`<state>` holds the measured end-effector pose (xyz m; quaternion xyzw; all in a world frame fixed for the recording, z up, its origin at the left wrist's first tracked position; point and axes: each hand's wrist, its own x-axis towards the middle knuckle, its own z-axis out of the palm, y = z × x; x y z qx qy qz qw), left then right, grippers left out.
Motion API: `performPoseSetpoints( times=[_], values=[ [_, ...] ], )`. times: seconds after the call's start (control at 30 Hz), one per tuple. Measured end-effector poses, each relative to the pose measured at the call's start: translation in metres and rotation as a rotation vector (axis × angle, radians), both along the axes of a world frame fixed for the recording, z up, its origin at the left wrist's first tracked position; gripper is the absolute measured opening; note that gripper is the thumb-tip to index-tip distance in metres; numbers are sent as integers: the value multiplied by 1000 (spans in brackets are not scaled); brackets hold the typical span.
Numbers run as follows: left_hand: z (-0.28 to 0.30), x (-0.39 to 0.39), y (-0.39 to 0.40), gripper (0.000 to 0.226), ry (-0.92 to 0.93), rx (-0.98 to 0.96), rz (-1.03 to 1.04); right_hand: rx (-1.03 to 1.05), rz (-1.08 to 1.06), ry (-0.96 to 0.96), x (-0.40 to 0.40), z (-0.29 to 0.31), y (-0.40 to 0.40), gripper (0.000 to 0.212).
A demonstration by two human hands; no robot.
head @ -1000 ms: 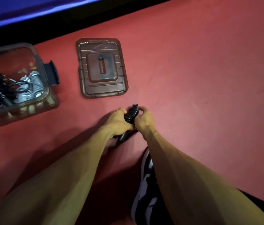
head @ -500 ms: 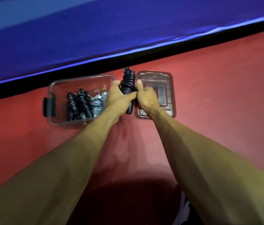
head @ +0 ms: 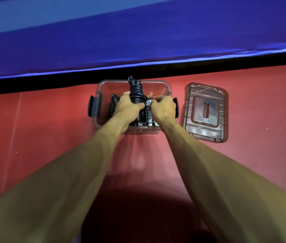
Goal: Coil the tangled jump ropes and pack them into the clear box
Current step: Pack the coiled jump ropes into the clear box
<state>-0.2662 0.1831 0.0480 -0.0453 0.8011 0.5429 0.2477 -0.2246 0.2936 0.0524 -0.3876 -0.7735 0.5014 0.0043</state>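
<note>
A coiled black jump rope stands upright over the open clear box on the red floor. My left hand grips the coil from the left, thumb up against it. From the right, my right hand pinches the bundle low down, its fingers curled. Inside the box another black coiled rope lies at the left, and pale grey handles show near the front wall. My forearms hide much of the box's inside.
The box's clear lid lies flat on the floor just right of the box. Dark latches sit on the box's two short sides. A blue padded mat with a black edge runs behind the box.
Both hands carried the coiled rope up from the floor near my body and over to the box. It now sits above the box's inside instead of between box and lid.
</note>
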Motion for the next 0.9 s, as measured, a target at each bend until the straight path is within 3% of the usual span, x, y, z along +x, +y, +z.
performPoseSetpoints(
  times=[0.1,0.23,0.4,0.63,0.77,0.9],
  values=[
    [-10,-5,2,38,-83,13,-31,56,27,-48,3,0,5,32],
    [-12,-6,7,56,-43,-86,-31,59,-16,-38,6,0,16,32],
    [8,7,28,21,87,-44,-13,6,-63,47,12,2,28,29],
    [23,46,93,32,55,77,-211,-19,-167,-42,52,-13,78,24],
    [-4,66,121,34,-2,16,-297,31,-117,-143,90,-28,109,36],
    [-32,83,141,34,26,-235,-399,79,111,-316,122,-42,133,36]
  ],
)
